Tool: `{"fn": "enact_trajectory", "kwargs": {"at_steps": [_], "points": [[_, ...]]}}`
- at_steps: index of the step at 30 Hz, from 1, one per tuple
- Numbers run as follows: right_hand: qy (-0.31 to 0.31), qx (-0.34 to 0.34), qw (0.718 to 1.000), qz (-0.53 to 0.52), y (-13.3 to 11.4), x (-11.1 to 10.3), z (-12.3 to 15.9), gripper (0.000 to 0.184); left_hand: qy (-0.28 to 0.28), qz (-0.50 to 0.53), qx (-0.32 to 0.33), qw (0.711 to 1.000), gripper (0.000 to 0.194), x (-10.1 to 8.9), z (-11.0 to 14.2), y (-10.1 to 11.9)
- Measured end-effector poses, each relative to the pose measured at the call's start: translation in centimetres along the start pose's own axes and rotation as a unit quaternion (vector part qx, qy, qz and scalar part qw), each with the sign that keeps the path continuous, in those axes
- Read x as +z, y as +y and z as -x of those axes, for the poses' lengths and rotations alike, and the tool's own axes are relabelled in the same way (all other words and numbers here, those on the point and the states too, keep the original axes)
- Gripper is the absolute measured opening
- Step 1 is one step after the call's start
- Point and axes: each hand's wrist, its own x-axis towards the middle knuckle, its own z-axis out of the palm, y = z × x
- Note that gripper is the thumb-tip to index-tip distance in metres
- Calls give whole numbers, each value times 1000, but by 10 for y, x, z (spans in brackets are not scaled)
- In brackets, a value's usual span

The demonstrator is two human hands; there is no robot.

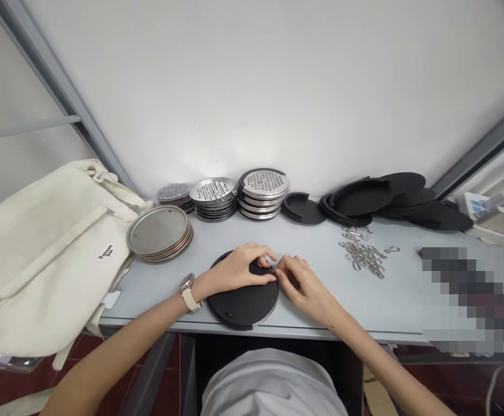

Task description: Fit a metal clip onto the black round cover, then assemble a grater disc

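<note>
Flat on the table in front of me lies a round black disc (243, 300) with a raised partial rim and a thin silvery edge at lower right. My left hand (247, 267) rests over its upper part, thumb and bent fingers closed at the disc's right edge. Close beside it, my right hand (301, 283) pinches at the same edge. A tiny shiny metal piece, apparently a carabiner clip (272, 269), shows between the fingertips; most of it is hidden. A pile of similar silver carabiners (364, 258) lies to the right.
Along the wall stand grater plates in stacks (212, 199) (264, 193), plain metal discs (159, 231) and black round covers (360, 199). A cream bag (52, 254) sits at left. White trays (495, 214) stand at far right, near a pixelated area.
</note>
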Motion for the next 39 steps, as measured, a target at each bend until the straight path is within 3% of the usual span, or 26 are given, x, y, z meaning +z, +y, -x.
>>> {"fn": "enact_trajectory", "kwargs": {"at_steps": [10, 19, 24, 29, 39], "points": [[7, 8, 1000, -9, 0, 1, 0, 18, -10, 64, -12, 998, 30, 0, 0, -4], [11, 16, 999, -34, 3, 2, 1, 17, 3, 34, -5, 999, 30, 1, 1, -2], [23, 9, 998, -53, 3, 1, 0, 17, 33, 60, -13, 998, 17, 1, 0, -1], [35, 2, 998, -54, 3, 1, 0, 15, 20, 83, -35, 996, 10, 0, 0, -1], [15, -1, 1000, 1, 2, 2, -2, 12, 81, 15, -51, 995, 7, 2, -2, -8]]}}
